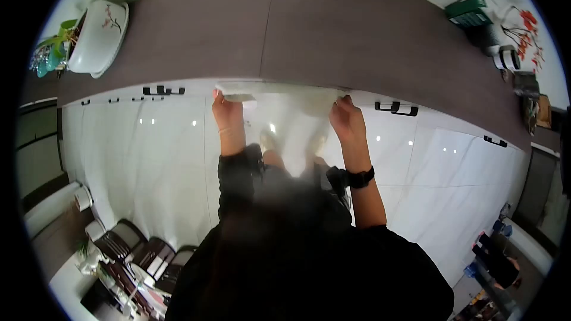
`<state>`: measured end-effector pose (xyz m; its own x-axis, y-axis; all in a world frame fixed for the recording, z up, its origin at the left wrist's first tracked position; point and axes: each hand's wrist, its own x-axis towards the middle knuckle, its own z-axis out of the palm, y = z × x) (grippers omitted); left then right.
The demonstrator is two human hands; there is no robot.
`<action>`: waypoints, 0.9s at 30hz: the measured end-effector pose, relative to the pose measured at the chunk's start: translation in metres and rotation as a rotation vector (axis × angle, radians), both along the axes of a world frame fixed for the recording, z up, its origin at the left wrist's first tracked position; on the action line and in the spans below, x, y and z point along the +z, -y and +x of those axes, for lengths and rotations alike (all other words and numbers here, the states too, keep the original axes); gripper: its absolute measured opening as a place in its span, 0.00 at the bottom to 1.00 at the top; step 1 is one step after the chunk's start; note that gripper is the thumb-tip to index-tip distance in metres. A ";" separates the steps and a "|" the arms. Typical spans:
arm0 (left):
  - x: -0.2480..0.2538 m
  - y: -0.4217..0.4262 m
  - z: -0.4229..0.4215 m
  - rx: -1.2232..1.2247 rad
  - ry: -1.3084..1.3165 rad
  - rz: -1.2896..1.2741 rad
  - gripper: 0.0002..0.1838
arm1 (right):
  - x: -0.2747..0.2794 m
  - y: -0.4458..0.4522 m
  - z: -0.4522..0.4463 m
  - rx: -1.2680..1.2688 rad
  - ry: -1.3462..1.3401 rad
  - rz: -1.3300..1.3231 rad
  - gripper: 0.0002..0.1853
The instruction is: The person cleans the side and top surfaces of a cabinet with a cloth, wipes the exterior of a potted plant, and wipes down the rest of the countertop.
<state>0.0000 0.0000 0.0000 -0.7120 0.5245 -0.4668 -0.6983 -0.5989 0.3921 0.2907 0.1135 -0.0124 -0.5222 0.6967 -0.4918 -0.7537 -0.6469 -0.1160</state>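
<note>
A thin whitish sheet (pixel 285 90), like a cloth or soft plastic, is stretched level between my two hands, just in front of the cabinet edge. My left hand (pixel 226 112) pinches its left end, where a folded white flap hangs down. At the right end, my right hand (pixel 347 117) has its fingers closed on the sheet's corner. Below the upper strip the material looks hazy, and I cannot tell where it ends. My feet show on the floor beneath it. A dark watch (pixel 360 177) is on my right wrist.
A brown countertop (pixel 196 30) runs across in front of me, above pale drawers with black handles (pixel 396 109). A white planter (pixel 100 35) stands at the left end; a green box (pixel 470 12) and red flowers (pixel 528 21) at the right. Chairs (pixel 151 252) stand behind left; another person (pixel 496 264) is behind right.
</note>
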 end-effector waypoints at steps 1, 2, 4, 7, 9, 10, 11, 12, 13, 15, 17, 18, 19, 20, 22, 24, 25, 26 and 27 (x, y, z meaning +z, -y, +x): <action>-0.010 0.010 -0.007 0.026 0.054 -0.038 0.13 | -0.024 0.009 0.004 0.008 -0.144 -0.004 0.13; -0.020 0.021 -0.016 0.054 0.105 -0.074 0.12 | -0.048 -0.014 0.000 0.018 -0.156 0.003 0.14; -0.140 0.003 -0.009 0.026 0.267 -0.134 0.11 | -0.083 -0.013 0.017 0.019 -0.021 -0.070 0.14; -0.179 -0.007 -0.044 -0.068 0.155 -0.398 0.10 | -0.158 -0.015 -0.003 0.073 -0.050 -0.041 0.14; -0.210 0.005 -0.060 -0.345 -0.111 -0.612 0.11 | -0.187 -0.013 -0.007 0.234 0.223 0.223 0.14; -0.187 -0.001 -0.054 -0.288 -0.007 -0.604 0.12 | -0.190 -0.015 -0.007 0.373 0.551 0.463 0.13; -0.163 -0.007 -0.048 -0.223 0.094 -0.595 0.12 | -0.177 -0.011 -0.008 0.382 0.563 0.431 0.13; -0.166 0.006 -0.056 -0.218 0.069 -0.514 0.11 | -0.162 -0.007 -0.010 0.391 0.575 0.398 0.12; -0.169 0.010 -0.060 -0.213 0.043 -0.424 0.11 | -0.110 -0.006 -0.020 0.258 0.274 0.106 0.12; -0.089 0.009 -0.059 -0.035 0.245 -0.151 0.09 | -0.021 -0.005 -0.041 0.120 -0.011 -0.158 0.11; -0.076 0.033 -0.080 -0.013 0.163 0.087 0.08 | 0.035 0.004 -0.058 0.115 0.024 -0.134 0.09; -0.052 0.041 -0.089 -0.014 0.071 0.116 0.06 | 0.056 0.010 -0.067 0.111 0.037 -0.126 0.09; -0.012 0.043 -0.088 0.007 0.034 0.170 0.08 | 0.068 0.014 -0.078 0.102 0.039 -0.115 0.09; 0.025 0.046 -0.089 -0.009 -0.045 0.208 0.11 | 0.072 0.019 -0.088 0.091 0.031 -0.109 0.09; 0.059 0.040 -0.083 0.056 -0.147 0.193 0.12 | 0.070 0.022 -0.094 0.077 -0.060 -0.079 0.11; 0.072 0.036 -0.079 0.097 -0.273 0.146 0.14 | 0.075 0.022 -0.096 0.049 -0.036 -0.048 0.12; 0.074 0.034 -0.076 0.109 -0.347 0.109 0.15 | 0.087 0.022 -0.098 0.031 0.036 -0.031 0.13; 0.072 0.031 -0.072 0.122 -0.420 0.071 0.16 | 0.093 0.022 -0.098 0.013 0.109 -0.017 0.15; 0.064 0.028 -0.069 0.160 -0.654 -0.123 0.17 | 0.089 0.021 -0.093 0.011 0.270 0.087 0.15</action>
